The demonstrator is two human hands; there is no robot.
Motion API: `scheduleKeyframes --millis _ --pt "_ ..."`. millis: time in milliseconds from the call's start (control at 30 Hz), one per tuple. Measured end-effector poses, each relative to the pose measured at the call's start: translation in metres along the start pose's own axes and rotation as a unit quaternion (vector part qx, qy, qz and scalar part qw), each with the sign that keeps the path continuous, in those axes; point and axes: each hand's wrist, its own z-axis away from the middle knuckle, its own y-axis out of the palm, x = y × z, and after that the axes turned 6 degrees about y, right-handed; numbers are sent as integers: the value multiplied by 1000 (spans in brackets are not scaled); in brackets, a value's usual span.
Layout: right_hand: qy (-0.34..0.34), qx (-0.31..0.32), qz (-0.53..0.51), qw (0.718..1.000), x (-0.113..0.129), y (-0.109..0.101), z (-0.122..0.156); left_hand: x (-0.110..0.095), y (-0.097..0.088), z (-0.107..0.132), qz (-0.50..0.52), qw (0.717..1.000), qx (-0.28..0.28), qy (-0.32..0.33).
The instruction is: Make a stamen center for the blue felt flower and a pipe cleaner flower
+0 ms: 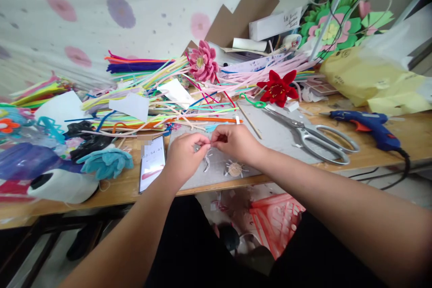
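Both hands meet over the grey mat (189,182) near the table's front edge. My left hand (187,155) is closed, thumb and finger pinched on a thin whitish strand (207,161) that dangles below the fingertips. Beside it, my right hand (234,141) pinches at the same spot; what lies between its fingertips is too small to make out. A small round beige piece with whitish spokes (234,168) lies on the mat just below my right hand.
Large scissors (313,137) and a blue glue gun (371,126) lie to the right. A phone (151,162), a blue felt-like flower (106,162) and a white thread cone (64,185) are left. Coloured pipe cleaners (141,68), a red flower (279,88) and a pink flower (203,61) fill the back.
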Motion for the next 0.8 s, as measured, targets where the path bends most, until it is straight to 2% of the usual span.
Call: scheduleKeyframes --millis 200,300,533,700,800 --pt "-19 -34 35 999 -5 -19 -6 10 4 -5 -58 997 29 53" --pt "-15 -22 37 999 -8 -25 -5 14 4 -6 -62 996 37 56" --pt "50 31 -63 996 -19 -31 -5 9 2 -2 71 996 43 -44" --pt "59 44 -94 993 -18 -34 -5 4 3 -1 89 996 16 -19" --pt "70 50 -99 991 -17 -34 -5 6 7 -2 184 981 29 -50"
